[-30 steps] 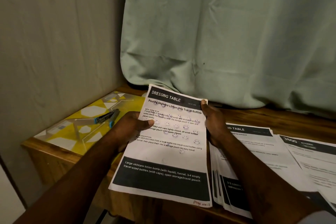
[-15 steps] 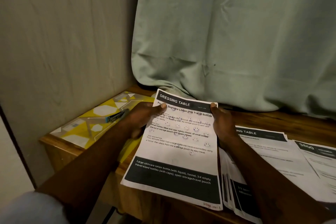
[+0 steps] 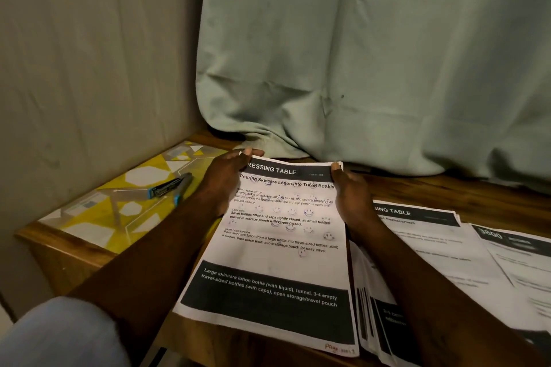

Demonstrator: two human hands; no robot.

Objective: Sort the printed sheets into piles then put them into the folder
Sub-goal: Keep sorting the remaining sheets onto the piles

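I hold a printed sheet [image 3: 277, 259] headed "DRESSING TABLE" over the table's front edge. My left hand [image 3: 225, 185] grips its upper left edge, thumb over the black header. My right hand [image 3: 348, 197] grips its upper right edge, thumb on the top corner. To the right a pile of sheets [image 3: 423, 256] lies on the wooden table [image 3: 492, 199], topped by another "DRESSING TABLE" page. Further right is a second pile of sheets [image 3: 521, 265] with a dark header. A yellow patterned folder [image 3: 119, 208] lies flat at the table's left end.
A blue and grey stapler [image 3: 170, 188] rests on the folder. A pale green curtain [image 3: 372, 62] hangs behind the table and touches its back edge. A plain wall [image 3: 89, 53] closes off the left side.
Both hands have slid up the held sheet to its top corners. The view has shifted left, so more of the folder end shows.
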